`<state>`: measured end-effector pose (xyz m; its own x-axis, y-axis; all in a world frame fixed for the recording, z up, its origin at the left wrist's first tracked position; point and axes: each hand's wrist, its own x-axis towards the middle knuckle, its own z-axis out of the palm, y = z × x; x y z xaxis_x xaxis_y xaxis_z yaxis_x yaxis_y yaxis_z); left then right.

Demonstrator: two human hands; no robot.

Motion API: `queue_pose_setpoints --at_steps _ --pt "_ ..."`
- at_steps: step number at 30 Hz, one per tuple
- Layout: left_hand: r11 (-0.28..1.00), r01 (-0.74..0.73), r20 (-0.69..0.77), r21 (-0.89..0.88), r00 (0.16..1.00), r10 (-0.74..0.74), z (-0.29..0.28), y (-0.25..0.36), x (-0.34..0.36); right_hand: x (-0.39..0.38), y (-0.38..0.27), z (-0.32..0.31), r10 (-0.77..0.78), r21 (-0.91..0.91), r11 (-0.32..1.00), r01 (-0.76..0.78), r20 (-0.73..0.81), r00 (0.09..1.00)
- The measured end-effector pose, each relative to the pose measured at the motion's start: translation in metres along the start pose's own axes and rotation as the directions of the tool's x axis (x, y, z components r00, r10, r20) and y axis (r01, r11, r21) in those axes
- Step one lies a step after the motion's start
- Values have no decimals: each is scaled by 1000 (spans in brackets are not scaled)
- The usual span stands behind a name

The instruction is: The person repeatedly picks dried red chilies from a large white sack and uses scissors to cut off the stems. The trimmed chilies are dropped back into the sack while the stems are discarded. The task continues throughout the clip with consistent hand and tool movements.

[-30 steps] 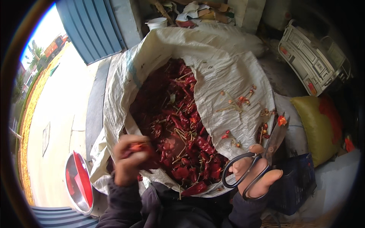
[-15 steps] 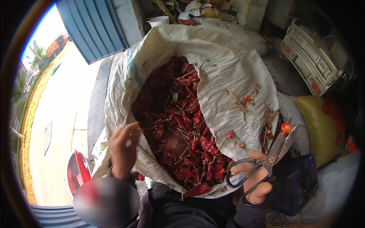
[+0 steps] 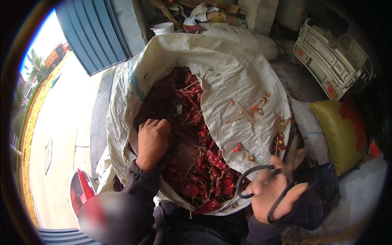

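A large white woven sack (image 3: pixel 220 98) stands open before me, holding many dried red chili peppers (image 3: pixel 214 159), several with pale stems. My left hand (image 3: pixel 153 141) is low over the peppers at the left of the opening, palm down with curled fingers. Its fingertips are hidden, so I cannot make out what they grip. At the lower right, my right hand (image 3: pixel 269 192) holds black-handled scissors (image 3: pixel 240 183), loops spread apart; their blades are blurred. Several cut pepper tops with stems (image 3: pixel 245 114) lie on the folded sack cloth.
A dark plastic crate (image 3: pixel 318 200) stands beyond my right hand. A yellow-green sack (image 3: pixel 337 134) and a pale three-wheeled vehicle's cargo bed (image 3: pixel 330 61) are at the right. At the back is a white bucket (image 3: pixel 163 28). A red-and-white object (image 3: pixel 83 188) lies at the left.
My left hand has moved right and down over the peppers, fingers curling. The orange-red pepper top by the scissor blades is no longer seen there. My right hand has turned with the scissors.
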<state>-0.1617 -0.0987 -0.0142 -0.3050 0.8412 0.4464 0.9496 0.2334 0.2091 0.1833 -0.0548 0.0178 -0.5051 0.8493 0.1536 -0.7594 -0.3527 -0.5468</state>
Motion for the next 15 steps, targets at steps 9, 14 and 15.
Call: queue_pose_setpoints --at_steps 9,14,15 --pt "971 -223 164 92 965 206 33 8 23 -8 14 12 73 -331 941 -64 15 997" --pt "980 -83 37 179 996 78 -28 11 -9 -17 10 5 -22 -566 825 10 -15 1000" --pt "984 -19 16 178 1000 16 -37 9 -17 -16 11 4 -50 -615 788 26 -21 999"
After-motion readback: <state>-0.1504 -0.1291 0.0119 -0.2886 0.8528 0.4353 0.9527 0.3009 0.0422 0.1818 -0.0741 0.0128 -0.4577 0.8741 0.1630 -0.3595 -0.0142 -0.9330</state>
